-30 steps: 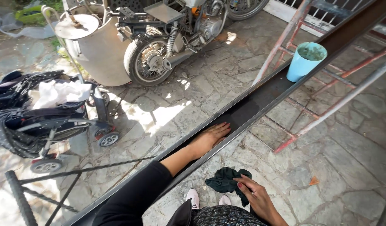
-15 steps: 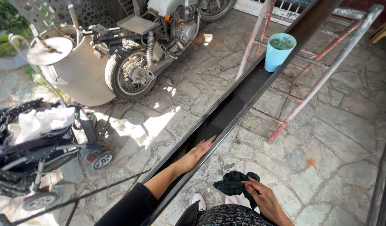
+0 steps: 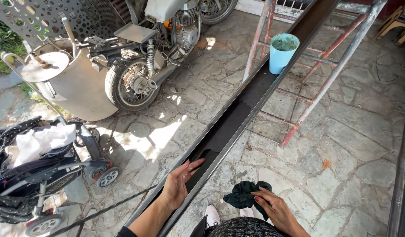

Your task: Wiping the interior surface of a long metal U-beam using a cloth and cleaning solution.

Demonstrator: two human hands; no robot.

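Two hands in my view — left hand (image 3: 178, 182) lies flat, fingers spread, on the long glossy black metal beam (image 3: 237, 116); right hand (image 3: 275, 206) pinches a crumpled dark-green rag (image 3: 244, 196).

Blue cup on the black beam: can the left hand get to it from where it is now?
Probably not without stepping forward. The left hand rests on the black beam near the person, while the blue cup stands far up it. Nothing blocks the beam between them; only the distance does.
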